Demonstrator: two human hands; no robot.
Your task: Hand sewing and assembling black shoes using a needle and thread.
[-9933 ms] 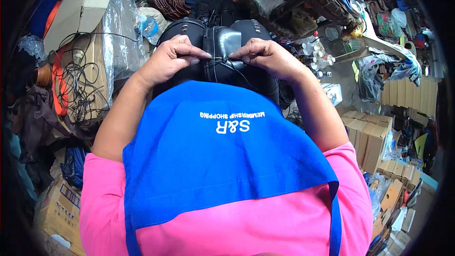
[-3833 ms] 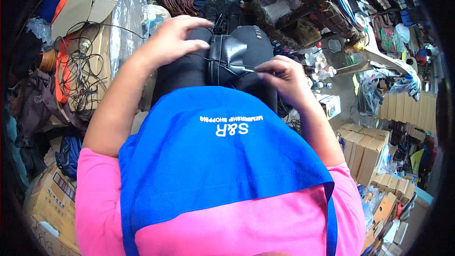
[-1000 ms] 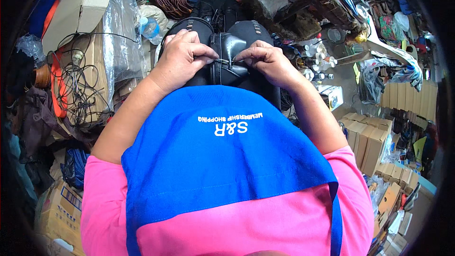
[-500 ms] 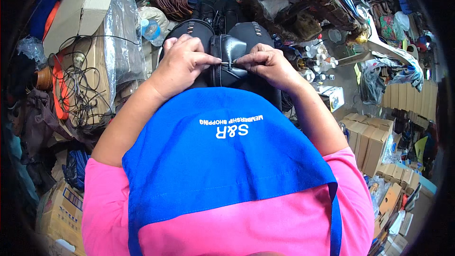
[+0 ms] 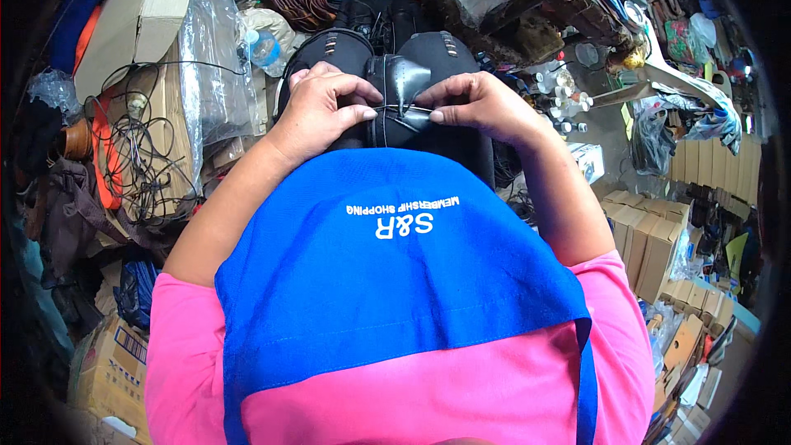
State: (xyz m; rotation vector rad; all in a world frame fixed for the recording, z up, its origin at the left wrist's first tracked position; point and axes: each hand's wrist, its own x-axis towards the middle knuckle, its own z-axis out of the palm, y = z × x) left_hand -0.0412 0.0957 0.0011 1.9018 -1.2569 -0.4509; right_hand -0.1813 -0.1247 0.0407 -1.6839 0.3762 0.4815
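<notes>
A shiny black leather piece [image 5: 399, 76] with rows of small holes rests on my lap between my dark-clad knees. It looks like part of a shoe, though its full shape is hidden. My left hand [image 5: 326, 109] is at its left edge, thumb and forefinger curled toward each other. Whatever lies between those fingertips is too small to make out. Across from it, my right hand [image 5: 486, 109] pinches the right side of the leather, thumb below and forefinger above. A thin dark line runs over the leather between both hands; I cannot tell whether it is thread or a seam.
A blue apron [image 5: 395, 280] covers my front. On the left are cardboard [image 5: 161, 0], clear plastic sheeting [image 5: 216, 74] and tangled black cord [image 5: 152, 148]. Coiled brown cord [image 5: 305, 0] lies ahead. Small bottles [image 5: 564, 95] and stacked cardboard boxes [image 5: 647, 235] stand on the right.
The fingertips have moved slightly apart, and both thumbs now sit lower than the forefingers. A small thin thing pinched between the hands earlier no longer shows clearly.
</notes>
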